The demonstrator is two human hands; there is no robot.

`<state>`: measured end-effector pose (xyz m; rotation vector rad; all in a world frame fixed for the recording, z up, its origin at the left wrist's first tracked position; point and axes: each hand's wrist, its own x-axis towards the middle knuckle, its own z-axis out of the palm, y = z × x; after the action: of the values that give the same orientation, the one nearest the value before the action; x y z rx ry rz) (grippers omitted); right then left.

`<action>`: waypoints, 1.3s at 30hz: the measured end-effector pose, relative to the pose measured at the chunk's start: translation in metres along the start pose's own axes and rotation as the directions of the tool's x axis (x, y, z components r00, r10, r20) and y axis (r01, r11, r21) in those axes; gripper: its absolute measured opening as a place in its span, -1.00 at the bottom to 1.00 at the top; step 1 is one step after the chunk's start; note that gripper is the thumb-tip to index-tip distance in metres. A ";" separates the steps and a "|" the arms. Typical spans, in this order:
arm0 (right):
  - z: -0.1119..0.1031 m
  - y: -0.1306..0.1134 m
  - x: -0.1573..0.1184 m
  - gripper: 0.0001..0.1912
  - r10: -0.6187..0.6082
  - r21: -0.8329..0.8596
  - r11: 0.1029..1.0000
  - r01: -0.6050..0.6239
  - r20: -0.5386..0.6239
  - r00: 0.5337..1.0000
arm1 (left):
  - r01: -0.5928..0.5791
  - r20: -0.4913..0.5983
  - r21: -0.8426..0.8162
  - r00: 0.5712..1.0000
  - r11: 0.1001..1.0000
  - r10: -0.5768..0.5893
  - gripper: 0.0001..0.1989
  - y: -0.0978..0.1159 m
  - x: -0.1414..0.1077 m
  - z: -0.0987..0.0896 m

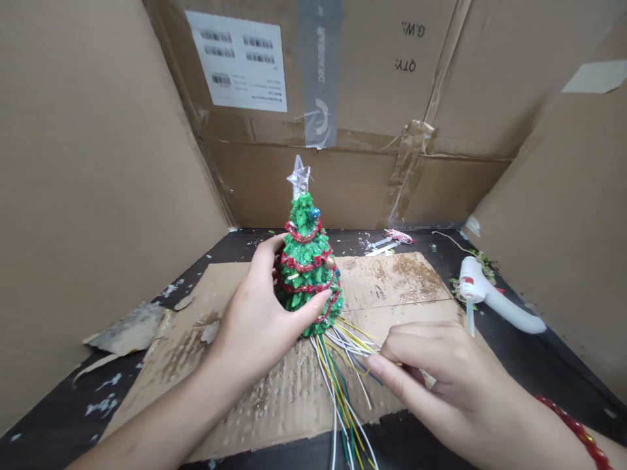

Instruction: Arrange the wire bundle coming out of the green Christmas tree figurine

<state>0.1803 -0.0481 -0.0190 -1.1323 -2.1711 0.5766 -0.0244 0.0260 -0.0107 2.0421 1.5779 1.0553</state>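
Observation:
A small green Christmas tree ornament [306, 251] with red garlands, coloured baubles and a clear star on top stands upright on a cardboard sheet. My left hand [274, 294] is wrapped round its left side, with the thumb across the lower front. From under its base spread several thin wires [337, 385] in white, yellow, green and blue. Some run toward the front edge, others to the right. My right hand [431, 378] is closed in a pinch on the right-hand wires, lower right of the tree; their ends are hidden by the fingers.
Under the tree lies a stained, torn cardboard sheet [186, 365] on a dark table. At the right rests a white glue gun [504, 303] beside greenery scraps. Red-and-white string [399, 236] lies behind. Cardboard walls [353, 189] enclose the back and both sides.

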 end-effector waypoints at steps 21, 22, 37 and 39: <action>0.000 -0.001 0.001 -0.92 -0.158 -0.067 0.986 0.156 -0.035 0.987 | 0.022 0.008 -0.028 1.000 0.999 -0.022 -0.32 0.002 0.000 0.000; 0.000 -0.001 0.001 -0.93 -0.152 -0.059 0.987 0.150 -0.026 0.988 | 0.022 0.009 -0.032 1.000 0.999 -0.022 -0.33 0.001 0.000 0.000; 0.004 0.003 -0.001 -0.78 -0.192 -0.084 0.979 0.185 -0.089 0.977 | 0.019 0.016 -0.039 1.000 0.999 -0.018 -0.32 0.000 0.001 0.001; 0.004 0.003 0.000 -0.75 -0.190 -0.094 0.979 0.182 -0.085 0.978 | 0.016 0.015 -0.047 1.000 0.999 -0.016 -0.32 0.000 0.000 0.001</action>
<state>0.1795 -0.0474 -0.0235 -0.9649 -2.2078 0.3437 -0.0239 0.0265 -0.0109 1.9987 1.5448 1.0591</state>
